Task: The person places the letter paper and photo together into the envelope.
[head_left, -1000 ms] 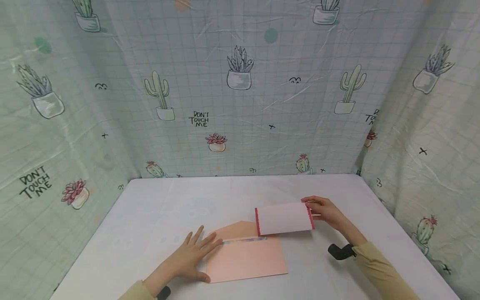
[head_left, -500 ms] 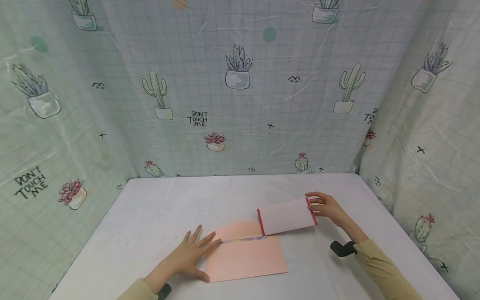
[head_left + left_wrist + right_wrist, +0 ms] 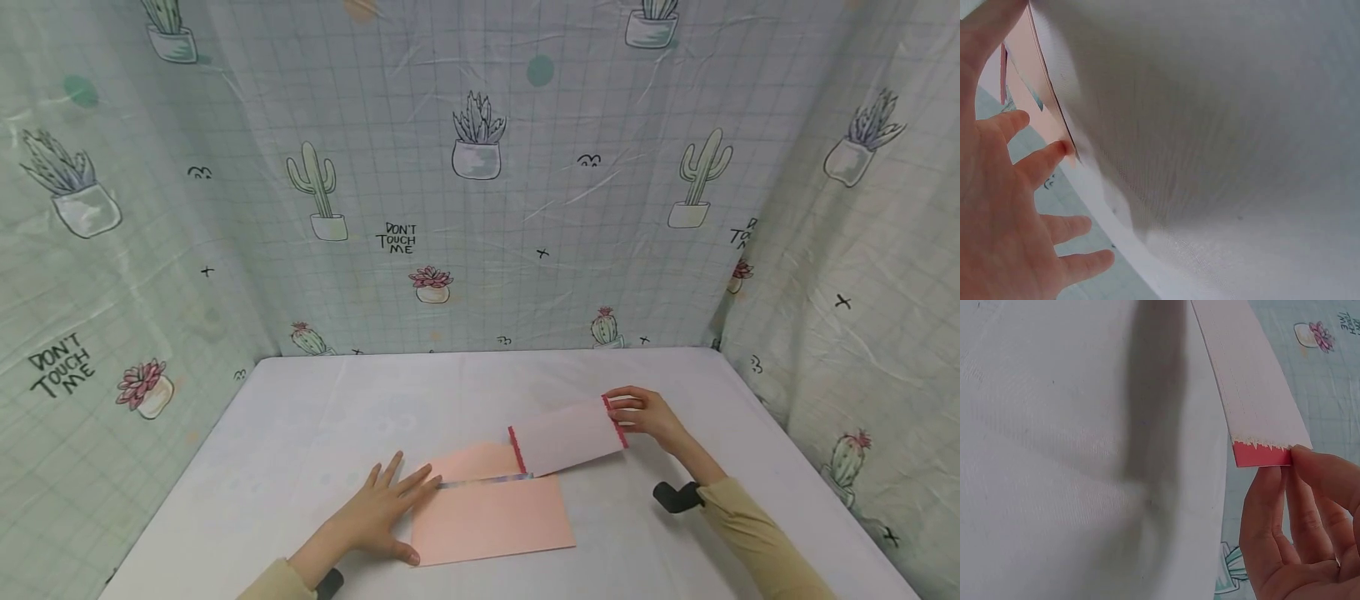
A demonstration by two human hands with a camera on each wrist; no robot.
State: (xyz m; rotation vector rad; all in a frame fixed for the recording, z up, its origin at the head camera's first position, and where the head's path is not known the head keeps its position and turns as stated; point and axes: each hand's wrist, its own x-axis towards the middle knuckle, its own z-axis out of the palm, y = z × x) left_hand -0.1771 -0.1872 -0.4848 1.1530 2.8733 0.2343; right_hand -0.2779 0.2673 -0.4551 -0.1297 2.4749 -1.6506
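Note:
A peach envelope (image 3: pixel 491 518) lies on the white table, its flap (image 3: pixel 476 462) spread out on the far side and a bluish strip showing along the opening. My left hand (image 3: pixel 382 508) rests with spread fingers on the envelope's left edge. My right hand (image 3: pixel 651 417) pinches the right end of a pale pink card (image 3: pixel 566 437) with jagged red ends. Its left end overlaps the flap near the opening, while the right end is raised. Seen from the right wrist, the thumb and fingers hold the card's red end (image 3: pixel 1263 454).
The white tabletop (image 3: pixel 337 417) extends around the envelope. Behind and on both sides hangs a pale curtain (image 3: pixel 480 225) printed with cacti. Black wrist bands (image 3: pixel 678 497) sit by the sleeves.
The right hand first shifts slightly right and tilts the card, then comes back left, bringing the card's left end lower toward the envelope opening. The left hand stays on the envelope.

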